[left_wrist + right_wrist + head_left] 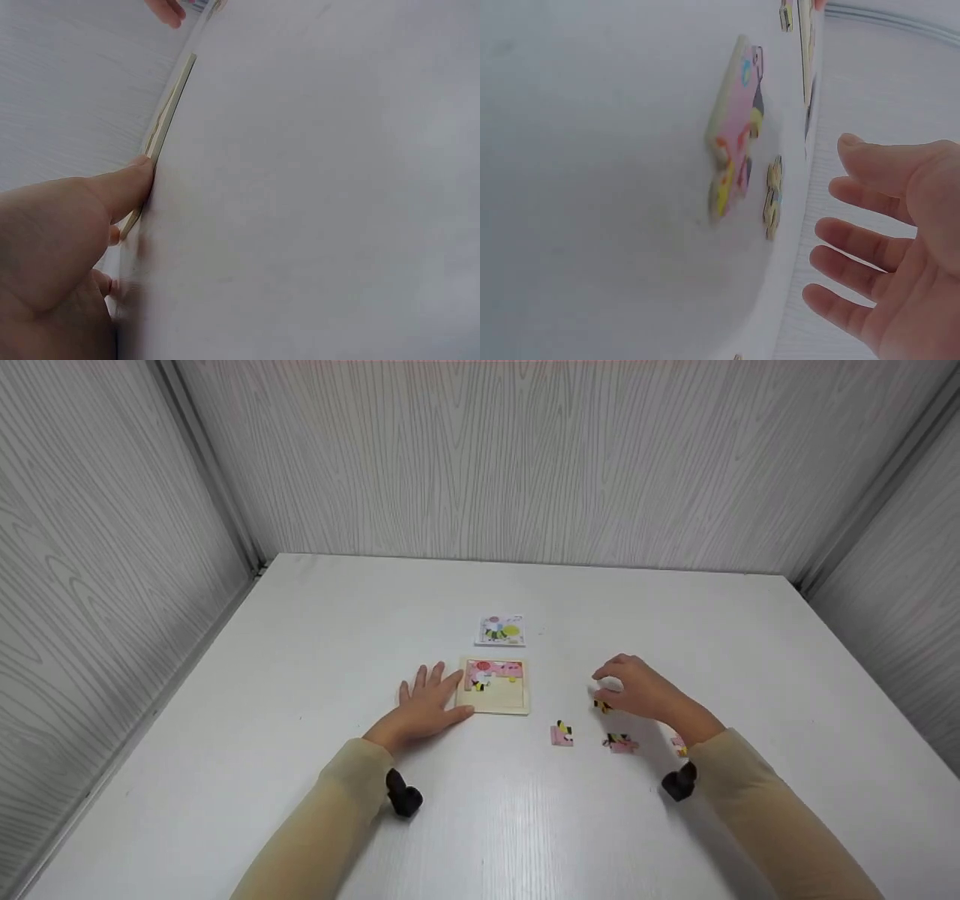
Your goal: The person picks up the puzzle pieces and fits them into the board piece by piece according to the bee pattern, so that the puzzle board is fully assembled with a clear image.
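Observation:
My left hand [426, 709] lies spread on the table at the left side of a shallow wooden puzzle tray [491, 711]. In the left wrist view, its thumb touches the edge of the tray [174, 101]. Pink pieces fill the upper part of the tray, and its lower part shows bare wood. Over the loose pieces to the right, my right hand [637, 690] hovers with loosely bent fingers and nothing between them. Below its thumb is a yellow-and-black puzzle piece [602, 706]. A pink puzzle piece [735, 120] shows large in the right wrist view, apart from the hand.
Behind the tray lies a small picture card [501, 631]. Other loose pieces are a pink-and-yellow piece [562, 736], a pink-and-black piece [621, 744] and one piece [679, 745] partly covered by the right wrist. Grey wood-grain panels [510, 465] wall in the white table [480, 825].

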`<state>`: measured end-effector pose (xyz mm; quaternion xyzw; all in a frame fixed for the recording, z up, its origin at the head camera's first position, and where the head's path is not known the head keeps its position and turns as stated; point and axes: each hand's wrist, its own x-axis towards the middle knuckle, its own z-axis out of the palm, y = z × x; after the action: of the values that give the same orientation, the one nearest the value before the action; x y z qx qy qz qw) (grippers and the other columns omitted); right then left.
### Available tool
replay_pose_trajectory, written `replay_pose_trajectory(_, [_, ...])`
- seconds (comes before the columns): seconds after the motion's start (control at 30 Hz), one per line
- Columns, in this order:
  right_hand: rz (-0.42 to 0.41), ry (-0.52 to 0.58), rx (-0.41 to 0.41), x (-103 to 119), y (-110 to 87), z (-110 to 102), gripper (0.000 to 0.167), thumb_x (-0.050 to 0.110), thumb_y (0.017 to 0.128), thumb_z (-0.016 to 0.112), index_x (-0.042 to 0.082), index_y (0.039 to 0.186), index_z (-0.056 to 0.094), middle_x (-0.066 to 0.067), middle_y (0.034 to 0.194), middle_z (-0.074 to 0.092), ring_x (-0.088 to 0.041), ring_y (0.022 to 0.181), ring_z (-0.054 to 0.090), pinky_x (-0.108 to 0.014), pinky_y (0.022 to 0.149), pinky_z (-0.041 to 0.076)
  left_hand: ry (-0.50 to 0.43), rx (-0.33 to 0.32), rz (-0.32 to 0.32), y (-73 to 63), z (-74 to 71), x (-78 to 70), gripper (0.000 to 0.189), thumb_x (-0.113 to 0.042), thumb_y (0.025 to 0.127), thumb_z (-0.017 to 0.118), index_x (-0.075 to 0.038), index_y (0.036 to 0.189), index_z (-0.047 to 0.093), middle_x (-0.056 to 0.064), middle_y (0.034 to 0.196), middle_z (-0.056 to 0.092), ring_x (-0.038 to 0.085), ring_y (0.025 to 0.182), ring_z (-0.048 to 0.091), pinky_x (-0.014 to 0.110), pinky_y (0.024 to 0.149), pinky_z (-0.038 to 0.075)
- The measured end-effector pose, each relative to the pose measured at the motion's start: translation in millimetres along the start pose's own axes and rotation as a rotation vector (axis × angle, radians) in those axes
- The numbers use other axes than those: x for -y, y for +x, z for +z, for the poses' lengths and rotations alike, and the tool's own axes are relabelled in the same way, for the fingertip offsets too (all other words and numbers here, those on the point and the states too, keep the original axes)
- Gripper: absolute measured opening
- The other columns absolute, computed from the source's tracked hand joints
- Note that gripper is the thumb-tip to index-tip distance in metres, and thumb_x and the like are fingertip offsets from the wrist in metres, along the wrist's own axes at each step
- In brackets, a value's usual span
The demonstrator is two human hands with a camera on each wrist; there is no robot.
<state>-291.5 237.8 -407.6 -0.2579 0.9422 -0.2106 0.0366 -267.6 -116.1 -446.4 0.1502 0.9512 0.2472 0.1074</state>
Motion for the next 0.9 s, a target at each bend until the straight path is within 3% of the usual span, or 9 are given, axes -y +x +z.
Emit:
replay_pose_trajectory(0.17, [0.032,-0.004,0.018,-10.0,-8.8,-1.5,0.034,0.019,0.089,0.063,-0.002,0.115,0.062,-0.019,0.117,0.053,-0.037,0.113,0.045,-0.05,0.093,0.039,0.006,0.001,-0.009,-0.7,0.3,1.1,0.074,-0.052,0.092,0.046,-0.016,0.15,0.018,0.016,0.154,-0.001,0.037,0.138,-0.012,0.06,0.103,-0.008])
replay_pose_trajectory(0.47, [0.019,-0.118,0.059,-15.8,-15.2,4.1,0.033,0.015,0.085,0.067,-0.004,0.112,0.063,-0.02,0.112,0.057,-0.037,0.108,0.049,-0.05,0.091,0.039,0.007,-0.009,-0.021,-0.7,3.3,2.2,0.073,-0.053,0.092,0.046,-0.016,0.15,0.02,0.016,0.154,0.001,0.038,0.139,-0.01,0.059,0.104,-0.007])
replay_pose_trajectory(0.67, [0.049,-0.114,0.057,-14.6,-14.1,2.7,0.033,0.015,0.083,0.069,-0.001,0.112,0.063,-0.019,0.112,0.054,-0.036,0.108,0.048,-0.049,0.09,0.04,0.006,-0.012,-0.014,-0.4,2.8,0.5,0.073,-0.052,0.092,0.046,-0.016,0.15,0.02,0.016,0.154,0.001,0.038,0.139,-0.009,0.059,0.104,-0.007])
replay_pose_trajectory(0.9, [0.068,-0.104,0.039,-13.6,-14.0,2.1,0.022,0.015,0.084,0.068,0.005,0.103,0.067,-0.016,0.108,0.054,-0.034,0.102,0.047,-0.047,0.084,0.041,0.021,-0.004,-0.006,0.4,-0.2,-2.1,0.073,-0.052,0.092,0.045,-0.016,0.15,0.019,0.017,0.154,0.0,0.038,0.138,-0.01,0.059,0.104,-0.007])
